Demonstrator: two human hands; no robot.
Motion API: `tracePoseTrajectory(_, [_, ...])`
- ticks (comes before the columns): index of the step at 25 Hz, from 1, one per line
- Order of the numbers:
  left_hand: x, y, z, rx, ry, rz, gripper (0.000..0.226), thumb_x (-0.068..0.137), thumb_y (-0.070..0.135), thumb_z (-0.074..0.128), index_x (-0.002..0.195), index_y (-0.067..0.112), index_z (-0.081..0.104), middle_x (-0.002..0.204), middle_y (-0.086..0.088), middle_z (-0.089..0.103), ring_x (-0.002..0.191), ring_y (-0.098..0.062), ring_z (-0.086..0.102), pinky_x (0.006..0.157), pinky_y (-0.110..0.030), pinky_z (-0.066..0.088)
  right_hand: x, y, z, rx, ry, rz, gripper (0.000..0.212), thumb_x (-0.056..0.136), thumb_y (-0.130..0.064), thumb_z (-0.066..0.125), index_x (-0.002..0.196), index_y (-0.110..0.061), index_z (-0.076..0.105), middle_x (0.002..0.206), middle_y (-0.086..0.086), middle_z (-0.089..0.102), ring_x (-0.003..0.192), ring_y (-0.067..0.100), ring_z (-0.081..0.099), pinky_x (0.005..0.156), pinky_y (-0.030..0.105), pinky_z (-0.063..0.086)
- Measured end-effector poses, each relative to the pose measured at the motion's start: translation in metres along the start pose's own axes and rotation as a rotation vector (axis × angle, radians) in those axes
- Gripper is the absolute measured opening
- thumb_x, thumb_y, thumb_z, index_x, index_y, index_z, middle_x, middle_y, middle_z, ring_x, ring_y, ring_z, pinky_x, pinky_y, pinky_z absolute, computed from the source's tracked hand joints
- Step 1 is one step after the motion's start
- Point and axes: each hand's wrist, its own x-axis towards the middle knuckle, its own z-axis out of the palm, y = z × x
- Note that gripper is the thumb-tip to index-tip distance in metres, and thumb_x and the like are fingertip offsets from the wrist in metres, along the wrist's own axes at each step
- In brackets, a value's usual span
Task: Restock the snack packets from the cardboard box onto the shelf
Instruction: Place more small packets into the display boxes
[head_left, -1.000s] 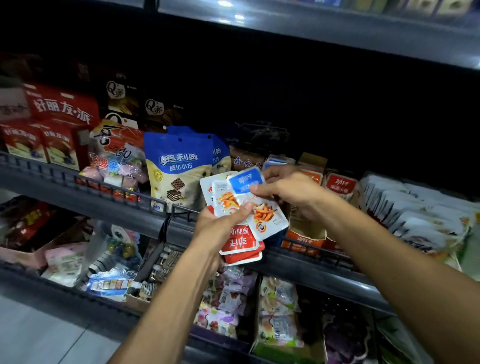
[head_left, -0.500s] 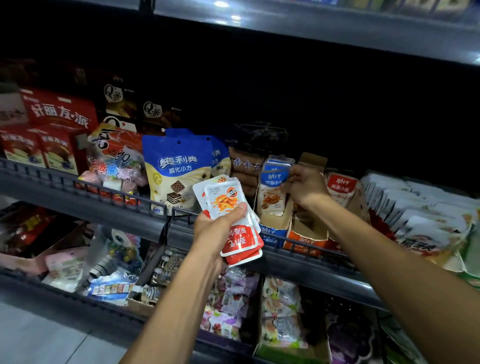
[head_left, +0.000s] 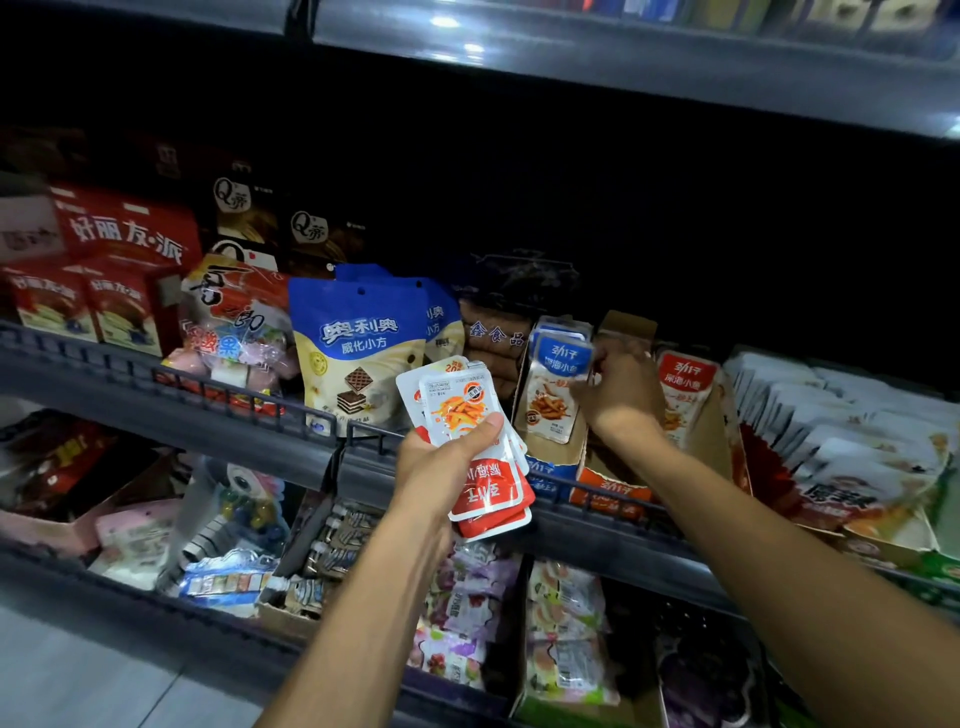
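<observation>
Right hand now behind blue packets, grip unclear, left hand clutching red packets

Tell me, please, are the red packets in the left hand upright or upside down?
Upside down: the red packets have their red label ends lowest, printing inverted, in the left hand.

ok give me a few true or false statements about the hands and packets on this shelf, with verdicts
1. The left hand grips a stack of red-topped packets. True.
2. The right hand is down at the floor. False: it reaches to the blue-topped packets standing on the shelf.
3. The blue wafer bag stands left of the left hand. True.
4. The stack is held upright. False: its red ends point down.
</observation>
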Motion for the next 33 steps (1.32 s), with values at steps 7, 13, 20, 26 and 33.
tracePoseTrajectory(7, [-0.003, 0.001, 0.004, -0.041, -0.002, 0.001, 0.032, 0.078, 0.015, 0.082, 0.106, 0.013, 0.068, 0.092, -0.007, 0.077, 0.069, -0.018, 0.074, 0.054, -0.028, 0.059, -0.049, -0.027, -0.043, 0.255, -0.067, -0.103, 0.029, 0.09, -0.032, 0.062, 0.115, -0.023, 0.05, 0.111, -0.001, 0.057, 0.1, 0.016, 0.056, 0.08, 0.032, 0.049])
tracePoseTrajectory(13, [-0.009, 0.0, 0.014, -0.113, -0.048, 0.035, 0.026, 0.081, 0.009, 0.077, 0.106, 0.006, 0.07, 0.085, -0.007, 0.077, 0.063, -0.017, 0.073, 0.054, -0.029, 0.059, -0.105, -0.039, -0.06, 0.434, -0.485, -0.183, 0.045, 0.072, -0.044, 0.08, 0.105, -0.027, 0.056, 0.076, -0.008, 0.058, 0.065, 0.004, 0.056, 0.059, 0.026, 0.048])
tracePoseTrajectory(20, [-0.015, -0.003, 0.029, -0.125, -0.13, 0.056, 0.019, 0.085, 0.0, 0.069, 0.1, 0.012, 0.069, 0.088, -0.005, 0.077, 0.074, -0.019, 0.074, 0.067, -0.032, 0.062, -0.09, -0.032, -0.078, 0.985, -0.514, 0.339, 0.02, 0.086, -0.012, 0.071, 0.101, -0.005, 0.06, 0.085, 0.006, 0.075, 0.067, 0.017, 0.072, 0.048, 0.022, 0.052])
tracePoseTrajectory(26, [-0.02, -0.01, 0.051, -0.209, -0.121, 0.008, 0.024, 0.086, 0.005, 0.071, 0.108, 0.011, 0.067, 0.1, -0.007, 0.074, 0.079, -0.019, 0.071, 0.067, -0.033, 0.061, -0.058, -0.008, -0.112, 1.057, -0.24, 0.439, 0.017, 0.088, -0.01, 0.067, 0.103, -0.011, 0.059, 0.096, 0.007, 0.073, 0.072, 0.017, 0.073, 0.047, 0.022, 0.054])
tracePoseTrajectory(33, [-0.019, -0.02, 0.063, -0.177, -0.091, -0.02, 0.031, 0.085, 0.006, 0.073, 0.115, 0.011, 0.066, 0.099, -0.006, 0.075, 0.079, -0.017, 0.072, 0.068, -0.032, 0.058, -0.011, 0.03, -0.178, 0.664, -0.189, 0.126, 0.033, 0.085, -0.002, 0.068, 0.117, -0.007, 0.059, 0.098, 0.01, 0.068, 0.067, 0.013, 0.069, 0.043, 0.021, 0.052])
